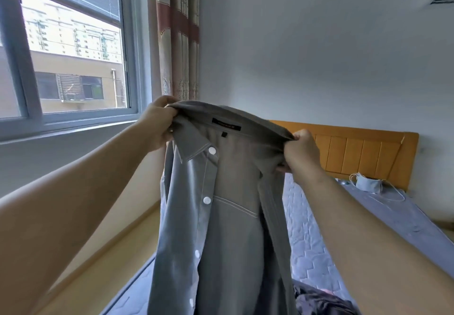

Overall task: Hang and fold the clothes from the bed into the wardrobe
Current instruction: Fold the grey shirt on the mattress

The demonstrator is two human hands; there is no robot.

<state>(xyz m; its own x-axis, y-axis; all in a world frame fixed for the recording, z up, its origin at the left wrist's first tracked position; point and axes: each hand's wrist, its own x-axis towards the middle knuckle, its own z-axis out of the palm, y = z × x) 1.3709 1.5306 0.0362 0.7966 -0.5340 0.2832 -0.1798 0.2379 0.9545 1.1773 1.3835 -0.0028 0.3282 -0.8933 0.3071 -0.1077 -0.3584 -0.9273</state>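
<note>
A grey button-up shirt [228, 206] with white buttons hangs in the air in front of me, open at the front, its inner collar label facing me. My left hand [158, 123] grips the left end of the collar. My right hand [301, 151] grips the right shoulder by the collar. Below the shirt lies the bed [312, 238] with a blue-grey quilted cover. A dark crumpled garment [319, 301] lies on the bed at the bottom edge of the view. No wardrobe is in view.
An orange wooden headboard [356, 152] stands against the white wall at the right. A pale face mask [369, 183] with cords lies on the bed near it. A window [71, 51] and a striped curtain [179, 34] are to the left, with wooden floor beside the bed.
</note>
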